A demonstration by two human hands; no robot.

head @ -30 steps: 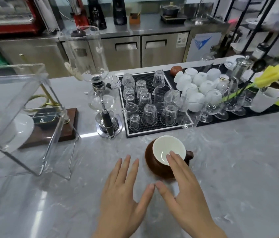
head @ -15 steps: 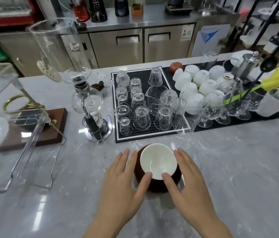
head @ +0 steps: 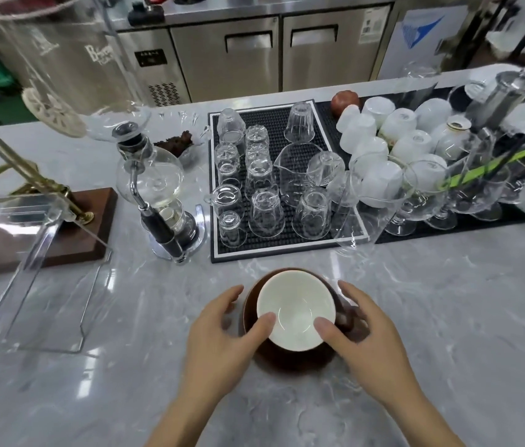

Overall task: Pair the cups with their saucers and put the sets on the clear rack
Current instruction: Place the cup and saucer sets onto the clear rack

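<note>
A brown cup with a white inside [head: 296, 309] sits on a brown saucer [head: 293, 361] on the grey marble counter, near the front middle. My left hand [head: 222, 333] cups the set from the left and my right hand [head: 367, 333] from the right. Both thumbs rest on the cup's near rim, and the fingers curl around the saucer's sides. The set seems raised a little off the counter, though I cannot be sure. The clear rack [head: 38, 250] stands at the left, with a white saucer partly visible on it at the frame's edge.
A glass siphon brewer [head: 157, 191] stands between the rack and a black mat of upturned glasses [head: 274, 182]. White cups [head: 396, 133] and stemmed glasses [head: 416, 195] crowd the back right. A wooden base with brass fittings [head: 61, 227] sits behind the rack.
Both hands have closed in around the cup and saucer, thumbs now on the cup's rim. The view has shifted so the rack sits further left.
</note>
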